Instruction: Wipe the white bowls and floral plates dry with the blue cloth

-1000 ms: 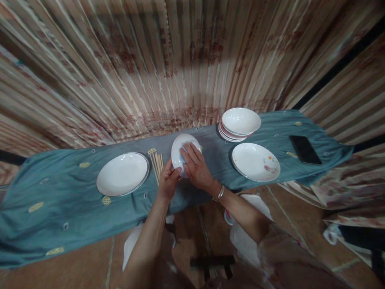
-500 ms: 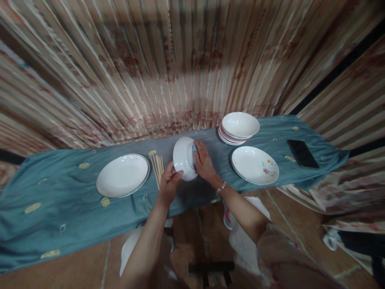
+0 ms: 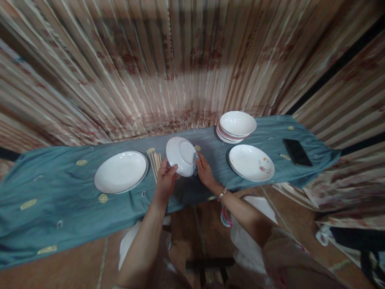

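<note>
A white bowl (image 3: 177, 154) is held tilted above the table, its underside and foot ring turned up toward me. My left hand (image 3: 166, 176) grips its lower left edge, thumb on the outer wall and fingers hidden behind. At the bowl's right edge my right hand (image 3: 204, 169) is closed on a small bluish cloth (image 3: 196, 158), mostly covered by the fingers and pressed to the bowl. Several wooden chopsticks (image 3: 155, 162) lie just behind my left hand.
A green patterned cloth (image 3: 75, 208) covers the table. White plates (image 3: 120, 172) lie at left; stacked bowls (image 3: 237, 123) stand back right, with a flowered plate (image 3: 248, 160) in front of them. A black phone (image 3: 297, 152) lies far right. A pleated curtain (image 3: 192, 72) hangs behind.
The bowl has turned so that its underside faces me more, and has shifted slightly left. My right hand with the cloth has moved down from the foot ring to the bowl's right edge.
</note>
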Demonstrator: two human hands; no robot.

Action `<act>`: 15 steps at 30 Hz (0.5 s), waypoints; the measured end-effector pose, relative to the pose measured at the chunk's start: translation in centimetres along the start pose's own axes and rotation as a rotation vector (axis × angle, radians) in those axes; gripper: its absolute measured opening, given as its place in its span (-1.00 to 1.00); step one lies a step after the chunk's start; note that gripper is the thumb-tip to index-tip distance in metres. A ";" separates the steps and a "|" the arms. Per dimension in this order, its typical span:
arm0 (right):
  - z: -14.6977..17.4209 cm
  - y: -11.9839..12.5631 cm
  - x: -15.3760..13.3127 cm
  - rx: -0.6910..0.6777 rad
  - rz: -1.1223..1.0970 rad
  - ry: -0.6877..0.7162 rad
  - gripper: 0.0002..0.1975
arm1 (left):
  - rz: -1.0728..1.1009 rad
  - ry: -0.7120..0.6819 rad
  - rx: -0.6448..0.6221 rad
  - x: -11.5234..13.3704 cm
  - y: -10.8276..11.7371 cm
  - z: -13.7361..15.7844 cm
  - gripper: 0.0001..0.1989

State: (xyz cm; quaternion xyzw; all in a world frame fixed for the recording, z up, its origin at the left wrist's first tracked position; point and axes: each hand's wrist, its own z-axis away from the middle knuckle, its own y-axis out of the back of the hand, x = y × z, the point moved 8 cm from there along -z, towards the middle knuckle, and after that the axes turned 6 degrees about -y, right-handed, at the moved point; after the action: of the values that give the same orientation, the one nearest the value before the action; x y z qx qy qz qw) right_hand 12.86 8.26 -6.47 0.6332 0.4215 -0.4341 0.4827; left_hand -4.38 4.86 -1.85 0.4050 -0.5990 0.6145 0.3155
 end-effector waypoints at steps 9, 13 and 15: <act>3.4 -0.9 -0.8 -0.012 0.226 0.134 -0.38 | 0.105 -0.012 0.112 -0.3 1.0 -0.6 -0.56; 4.8 -1.3 -1.5 -0.051 0.289 0.199 -0.41 | 0.116 0.003 0.116 -0.5 1.2 -0.6 -0.59; 5.4 -1.5 -1.8 -0.076 0.311 0.215 -0.40 | 0.118 0.007 0.112 -0.6 1.3 -0.7 -0.60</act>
State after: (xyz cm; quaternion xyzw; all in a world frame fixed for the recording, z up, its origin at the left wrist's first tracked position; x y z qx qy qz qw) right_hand 10.20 3.06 -5.99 0.7145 0.3837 -0.2679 0.5200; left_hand -5.31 5.50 -2.93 0.3837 -0.5856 0.6660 0.2577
